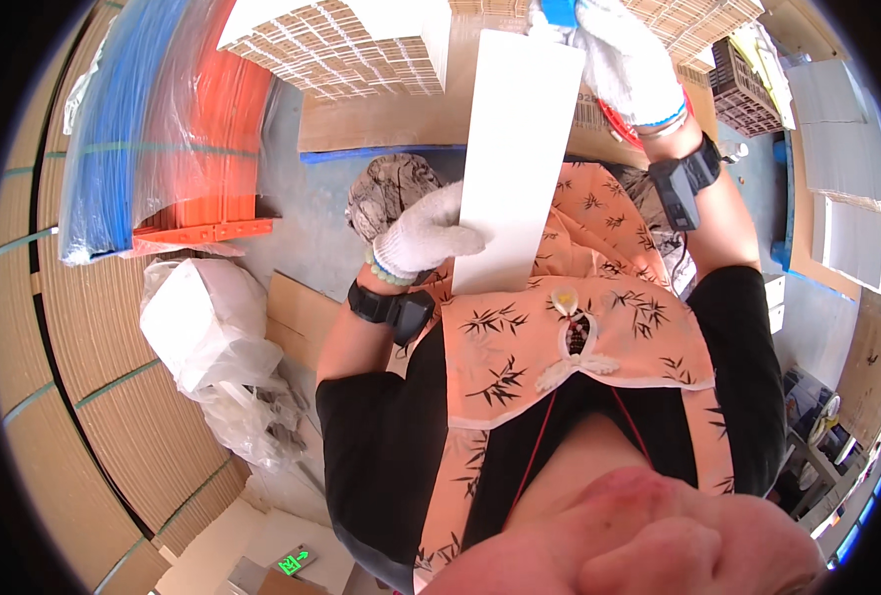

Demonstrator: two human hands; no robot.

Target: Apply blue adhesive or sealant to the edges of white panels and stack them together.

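My left hand (pixel 429 234), in a white knit glove, grips the edge of a long flat white cardboard piece (pixel 515 159), thumb across its face. The piece slants upright in front of my apron (pixel 579 327). At its upper right end is my right hand (pixel 631 61), also gloved, fingers closed around a small blue object (pixel 560 11) cut off by the top edge; its kind cannot be told. A red curved rim (pixel 619 124) shows under my right wrist, mostly hidden.
Stacks of white-edged cardboard pieces (pixel 326 50) lie on a brown carton (pixel 391 124) ahead. Blue and orange sheets (pixel 217 139) under plastic film stand at left, beside tall cardboard stacks (pixel 113 337) and a white plastic bag (pixel 202 322). A brown crate (pixel 746 89) stands at right.
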